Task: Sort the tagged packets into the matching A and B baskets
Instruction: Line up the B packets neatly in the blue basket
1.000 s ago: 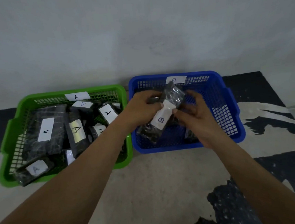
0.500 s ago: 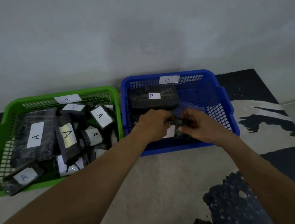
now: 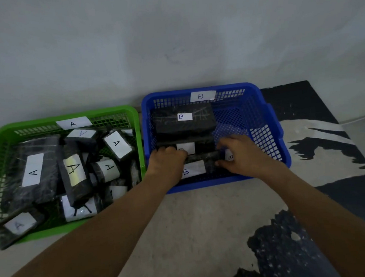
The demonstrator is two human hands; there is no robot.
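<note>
Both hands reach into the blue basket (image 3: 213, 182), marked B on its back rim, and hold a dark packet (image 3: 202, 157) low over its near half. The left hand (image 3: 168, 163) curls round the packet's left end; the right hand (image 3: 242, 155) pinches its right end between thumb and fingers. A white B tag (image 3: 192, 170) shows just below the packet. A larger B packet (image 3: 184, 120) lies at the rear. Beside it, the green basket (image 3: 53, 230) holds packets tagged A (image 3: 35, 171).
</note>
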